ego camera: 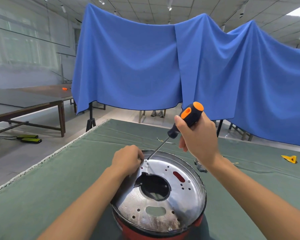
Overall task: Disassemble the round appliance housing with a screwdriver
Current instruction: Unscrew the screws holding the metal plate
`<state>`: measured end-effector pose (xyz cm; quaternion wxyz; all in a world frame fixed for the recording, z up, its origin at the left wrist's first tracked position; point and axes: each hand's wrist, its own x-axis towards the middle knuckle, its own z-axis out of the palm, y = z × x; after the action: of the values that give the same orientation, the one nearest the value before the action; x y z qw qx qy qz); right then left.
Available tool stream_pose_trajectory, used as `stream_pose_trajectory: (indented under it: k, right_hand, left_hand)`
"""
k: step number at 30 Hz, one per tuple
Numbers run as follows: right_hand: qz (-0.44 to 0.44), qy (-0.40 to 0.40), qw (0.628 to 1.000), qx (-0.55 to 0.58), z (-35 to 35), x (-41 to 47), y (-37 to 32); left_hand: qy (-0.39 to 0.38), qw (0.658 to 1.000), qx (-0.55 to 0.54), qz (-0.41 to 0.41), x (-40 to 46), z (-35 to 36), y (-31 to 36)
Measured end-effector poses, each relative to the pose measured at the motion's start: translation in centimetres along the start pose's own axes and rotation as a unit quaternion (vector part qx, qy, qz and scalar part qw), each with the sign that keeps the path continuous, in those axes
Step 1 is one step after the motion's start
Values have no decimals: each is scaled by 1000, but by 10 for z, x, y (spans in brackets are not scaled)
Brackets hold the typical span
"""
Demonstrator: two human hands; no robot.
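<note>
With your right hand (197, 137) wrapped around the black-and-orange-handled screwdriver (185, 119), seat its tip squarely in the far-left rim screw (145, 160) of the round red-walled appliance housing (160, 196) on the green cloth-covered table (59, 179), while your left hand (127, 159), fingers curled, steadies that rim.

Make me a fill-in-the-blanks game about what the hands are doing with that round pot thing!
1. The right hand grips a screwdriver whose handle is black and ____.
2. The screwdriver's tip sits at a small ____ on the silver plate.
3. The left hand rests on the housing's ____.
4. The table is covered with a ____ cloth.

Missing words: orange; screw; rim; green
</note>
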<state>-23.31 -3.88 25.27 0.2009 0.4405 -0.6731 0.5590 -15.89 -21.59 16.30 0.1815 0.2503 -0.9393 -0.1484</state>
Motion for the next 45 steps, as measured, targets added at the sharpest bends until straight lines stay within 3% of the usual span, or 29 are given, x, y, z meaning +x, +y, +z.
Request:
stream_pose_trajectory:
  k: [13, 22, 25, 31, 37, 45]
  right_hand:
    - [11, -20, 999, -28, 6, 4, 1]
    - [55, -99, 980, -164, 22, 44, -31]
    - [85, -108, 969, -204, 35, 57, -38]
    - [139, -104, 947, -269, 56, 76, -47]
    - [159, -168, 949, -216, 66, 85, -50]
    - [149, -231, 929, -247, 56, 104, -47]
  left_hand:
    - [3, 1000, 17, 7, 1, 3, -1]
    - [4, 1000, 4, 4, -1, 7, 3]
    - [15, 999, -34, -8, -1, 8, 4]
    - [8, 983, -144, -110, 7, -5, 12]
    - [25, 955, -279, -99, 19, -14, 22]
    - [-6, 987, -152, -46, 9, 1, 14]
